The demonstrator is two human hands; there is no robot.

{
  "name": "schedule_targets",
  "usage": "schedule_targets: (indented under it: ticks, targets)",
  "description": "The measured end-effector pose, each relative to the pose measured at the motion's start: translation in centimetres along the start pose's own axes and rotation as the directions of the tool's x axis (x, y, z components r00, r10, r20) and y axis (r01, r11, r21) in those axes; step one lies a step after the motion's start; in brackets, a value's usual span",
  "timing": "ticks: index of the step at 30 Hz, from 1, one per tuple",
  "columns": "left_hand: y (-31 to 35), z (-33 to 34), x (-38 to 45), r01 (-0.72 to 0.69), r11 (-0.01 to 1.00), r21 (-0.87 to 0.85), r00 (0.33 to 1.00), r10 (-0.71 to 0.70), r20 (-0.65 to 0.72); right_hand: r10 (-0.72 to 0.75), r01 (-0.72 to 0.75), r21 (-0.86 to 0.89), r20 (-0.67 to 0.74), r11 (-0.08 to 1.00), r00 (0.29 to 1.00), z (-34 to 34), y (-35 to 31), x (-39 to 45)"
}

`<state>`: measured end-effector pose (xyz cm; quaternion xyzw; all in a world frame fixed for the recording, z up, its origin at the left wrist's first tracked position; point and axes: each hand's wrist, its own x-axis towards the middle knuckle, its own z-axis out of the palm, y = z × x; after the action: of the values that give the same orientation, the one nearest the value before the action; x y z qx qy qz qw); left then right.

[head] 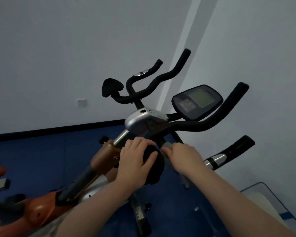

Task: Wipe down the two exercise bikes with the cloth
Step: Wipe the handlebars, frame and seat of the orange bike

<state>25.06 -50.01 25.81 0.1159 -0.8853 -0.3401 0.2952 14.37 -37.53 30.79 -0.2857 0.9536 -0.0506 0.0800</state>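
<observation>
The near exercise bike has black handlebars (pixel 195 127), a dark console (pixel 197 101) and a silver and orange frame (pixel 108 151). My left hand (pixel 135 161) grips a black padded part (pixel 154 161) below the bars, fingers curled over it. Right beside it, my right hand (pixel 183 157) holds a grey cloth (pixel 167 147) against the stem; the cloth hangs down under the hand. A second bike's handlebars (pixel 161 77) and black pad (pixel 111 87) stand behind, toward the wall.
The white wall (pixel 58 48) with a socket (pixel 81 102) is close behind the bikes. Blue floor mats (pixel 32 159) lie below. An orange bike body (pixel 34 211) is at lower left, and a glass-topped surface (pixel 270 202) sits at lower right.
</observation>
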Motion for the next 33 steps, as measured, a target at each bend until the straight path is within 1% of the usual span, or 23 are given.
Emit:
schedule_targets:
  ticks: [2, 4, 5, 6, 9, 11, 13, 15, 16, 19, 20, 22, 23, 24, 25, 26, 27, 28, 29, 30, 31, 32, 33]
  targets:
    - [-0.1, 0.1, 0.1, -0.009, 1.000, 0.004, 1.000, 0.009, 0.004, 0.061, -0.065, 0.161, 0.035, 0.985, 0.998, -0.6, -0.9, 1.5]
    - [0.0, 0.0, 0.1, -0.005, 1.000, 0.005, 1.000, 0.005, 0.011, 0.110, -0.111, 0.337, 0.023, 0.935, 0.994, -0.8, -1.5, 2.2]
    - [0.0, -0.1, 0.0, -0.007, 1.000, 0.005, 1.000, 0.007, 0.014, 0.103, -0.101, 0.367, 0.015, 0.925, 0.995, -0.7, -1.4, 1.9]
    - [0.0, -0.1, 0.0, -0.008, 1.000, 0.000, 1.000, 0.008, 0.022, 0.089, -0.087, 0.358, 0.011, 0.930, 0.996, -0.4, -1.0, 1.3]
    - [-0.1, -0.2, -0.2, 0.000, 1.000, -0.025, 0.999, 0.001, 0.035, 0.058, -0.065, 0.273, 0.032, 0.960, 0.998, -0.5, 0.4, -0.1]
    - [-0.3, -0.1, -0.1, -0.004, 1.000, -0.025, 1.000, 0.005, 0.028, 0.073, -0.090, 0.313, 0.065, 0.945, 0.995, -1.0, 0.5, 0.5]
    - [-0.5, 0.1, -0.2, -0.009, 1.000, -0.029, 1.000, 0.010, 0.021, 0.115, -0.146, 0.402, 0.099, 0.904, 0.988, -1.4, -0.5, 1.3]
    - [-0.6, 0.2, -0.2, -0.013, 0.999, -0.035, 1.000, 0.014, 0.012, 0.141, -0.164, 0.480, 0.083, 0.862, 0.986, -0.9, -1.4, 1.5]
    - [-0.6, 0.2, -0.2, -0.013, 0.999, -0.033, 1.000, 0.013, 0.010, 0.141, -0.145, 0.445, 0.043, 0.884, 0.989, -0.5, -1.7, 1.3]
    - [-0.5, 0.2, -0.3, -0.003, 1.000, -0.030, 1.000, 0.004, 0.030, 0.070, -0.052, 0.164, -0.103, 0.985, 0.992, 0.4, -1.1, -1.0]
    - [-0.4, 0.1, -0.3, -0.001, 0.999, -0.033, 0.999, 0.002, 0.037, 0.027, -0.014, 0.108, -0.116, 0.994, 0.993, 0.4, -0.3, -1.9]
    - [-0.5, 0.0, -0.4, 0.001, 0.999, -0.033, 0.999, 0.000, 0.045, -0.069, 0.073, 0.053, -0.073, 0.996, 0.995, -0.2, 1.3, -4.0]
    - [-0.5, -0.1, -0.4, 0.003, 1.000, -0.028, 0.999, -0.002, 0.050, -0.158, 0.158, -0.006, -0.071, 0.987, 0.985, -0.7, 2.2, -5.0]
    - [-0.4, -0.2, -0.4, 0.006, 1.000, -0.024, 0.999, -0.004, 0.054, -0.266, 0.255, -0.113, -0.092, 0.960, 0.960, -1.4, 3.3, -5.9]
    - [-0.4, -0.3, -0.3, 0.007, 1.000, -0.021, 0.998, -0.006, 0.058, -0.368, 0.328, -0.242, -0.142, 0.913, 0.919, -2.0, 4.8, -6.6]
    - [-0.2, -0.3, -0.3, 0.010, 1.000, -0.016, 0.998, -0.009, 0.061, -0.448, 0.363, -0.364, -0.182, 0.858, 0.875, -2.6, 6.3, -7.1]
    - [-0.1, -0.3, -0.3, 0.014, 1.000, -0.009, 0.998, -0.013, 0.062, -0.492, 0.368, -0.436, -0.214, 0.821, 0.844, -3.1, 7.8, -7.4]
    - [0.0, -0.3, -0.3, 0.019, 1.000, -0.004, 0.998, -0.019, 0.059, -0.495, 0.347, -0.457, -0.257, 0.819, 0.830, -3.3, 8.8, -7.5]
    - [0.1, -0.2, -0.3, 0.030, 1.000, -0.006, 0.998, -0.029, 0.054, -0.458, 0.303, -0.431, -0.322, 0.850, 0.829, -2.9, 8.9, -7.5]
    - [0.2, -0.2, -0.3, 0.041, 0.999, -0.012, 0.998, -0.041, 0.046, -0.374, 0.223, -0.369, -0.412, 0.902, 0.831, -1.9, 8.1, -7.3]
    - [0.3, -0.1, -0.3, 0.050, 0.999, -0.019, 0.998, -0.049, 0.037, -0.283, 0.146, -0.294, -0.504, 0.944, 0.816, -0.4, 6.7, -7.0]
    - [0.3, 0.0, -0.2, 0.054, 0.998, -0.021, 0.998, -0.053, 0.032, -0.207, 0.079, -0.243, -0.561, 0.967, 0.802, 1.5, 5.0, -6.8]
    - [0.3, 0.0, -0.2, 0.055, 0.998, -0.017, 0.998, -0.055, 0.028, -0.174, 0.045, -0.229, -0.582, 0.972, 0.795, 3.3, 3.8, -6.8]
